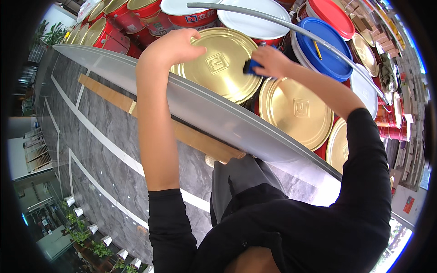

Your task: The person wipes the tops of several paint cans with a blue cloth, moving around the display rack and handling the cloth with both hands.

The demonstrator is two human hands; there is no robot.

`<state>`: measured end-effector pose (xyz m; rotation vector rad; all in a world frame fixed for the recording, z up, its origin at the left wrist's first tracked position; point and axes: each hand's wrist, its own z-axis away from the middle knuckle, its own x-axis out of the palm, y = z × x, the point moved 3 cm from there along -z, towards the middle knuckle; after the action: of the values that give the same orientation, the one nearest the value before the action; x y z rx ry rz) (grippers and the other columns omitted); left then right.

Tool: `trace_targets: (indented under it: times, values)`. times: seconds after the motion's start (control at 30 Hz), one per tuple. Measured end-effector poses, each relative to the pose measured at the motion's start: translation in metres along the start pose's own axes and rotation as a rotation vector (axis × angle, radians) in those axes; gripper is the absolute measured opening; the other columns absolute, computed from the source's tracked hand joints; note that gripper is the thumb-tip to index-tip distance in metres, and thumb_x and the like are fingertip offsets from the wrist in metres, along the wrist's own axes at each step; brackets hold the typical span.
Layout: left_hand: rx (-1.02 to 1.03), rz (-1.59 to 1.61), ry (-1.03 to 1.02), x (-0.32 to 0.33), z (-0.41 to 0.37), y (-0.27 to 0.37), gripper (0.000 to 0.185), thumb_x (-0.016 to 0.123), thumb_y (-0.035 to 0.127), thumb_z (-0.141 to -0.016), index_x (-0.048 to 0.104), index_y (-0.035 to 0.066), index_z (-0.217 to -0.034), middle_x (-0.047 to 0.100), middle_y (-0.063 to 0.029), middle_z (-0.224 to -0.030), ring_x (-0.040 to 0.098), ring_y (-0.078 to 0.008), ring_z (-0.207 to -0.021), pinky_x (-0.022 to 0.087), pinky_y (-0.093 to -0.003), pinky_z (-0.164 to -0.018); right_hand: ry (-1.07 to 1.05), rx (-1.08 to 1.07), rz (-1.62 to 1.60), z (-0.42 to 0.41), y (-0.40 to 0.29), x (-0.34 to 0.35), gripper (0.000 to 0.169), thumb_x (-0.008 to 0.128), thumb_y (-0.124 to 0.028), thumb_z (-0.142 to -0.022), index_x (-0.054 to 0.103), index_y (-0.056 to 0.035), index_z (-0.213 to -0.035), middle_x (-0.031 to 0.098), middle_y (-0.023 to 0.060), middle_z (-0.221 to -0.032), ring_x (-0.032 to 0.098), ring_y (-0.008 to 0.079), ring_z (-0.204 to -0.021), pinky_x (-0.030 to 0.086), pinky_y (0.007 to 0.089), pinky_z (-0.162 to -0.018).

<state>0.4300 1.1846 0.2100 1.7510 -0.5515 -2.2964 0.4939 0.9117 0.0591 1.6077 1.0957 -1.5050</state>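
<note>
My left hand [172, 47] hangs over the near side of a gold paint-bucket lid [218, 82], thumb and fingers apart and nothing visible between them. Beyond the lid's right side, my right hand [273, 61] grips a blue and black tool [251, 66]. Motion blur and my fingers hide what kind it is. Just below that hand lies a second gold bucket lid [297, 109]. A long grey panel [232, 119] stands on edge between my body and the buckets, my left forearm reaching across its top edge.
A grey pipe [273, 18] lies across the bucket tops. On a blue lid [324, 51] rests a yellow pencil [317, 50]. White lids [254, 17] and red paint buckets [116, 37] crowd the back. A flat brown strip [106, 94] runs along the marble-patterned floor [112, 129].
</note>
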Motion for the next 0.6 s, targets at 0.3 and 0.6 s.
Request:
trace_targets:
  times: [0.3, 0.6]
  values:
    - [0.019, -0.008, 0.008, 0.004, 0.001, -0.004, 0.052, 0.067, 0.033, -0.087, 0.057, 0.003, -0.127, 0.066, -0.0084, -0.088, 0.06, -0.0163, -0.077, 0.05, -0.0322, -0.071, 0.111, 0.144, -0.087, 0.018, -0.029, 0.007, 0.04, 0.061, -0.032, -0.079, 0.062, 0.0013, -0.1, 0.06, 0.0172, -0.101, 0.055, 0.0348, -0.103, 0.044, 0.0432, -0.092]
    - [-0.056, -0.022, 0.061, -0.004, 0.001, -0.001, 0.046, 0.065, 0.036, -0.087, 0.062, 0.003, -0.118, 0.07, -0.0124, -0.097, 0.066, -0.0226, -0.085, 0.051, -0.0344, -0.078, 0.03, 0.105, -0.068, 0.004, -0.014, -0.005, 0.037, 0.062, -0.031, -0.076, 0.062, -0.0012, -0.098, 0.06, 0.015, -0.103, 0.055, 0.0327, -0.1, 0.042, 0.042, -0.092]
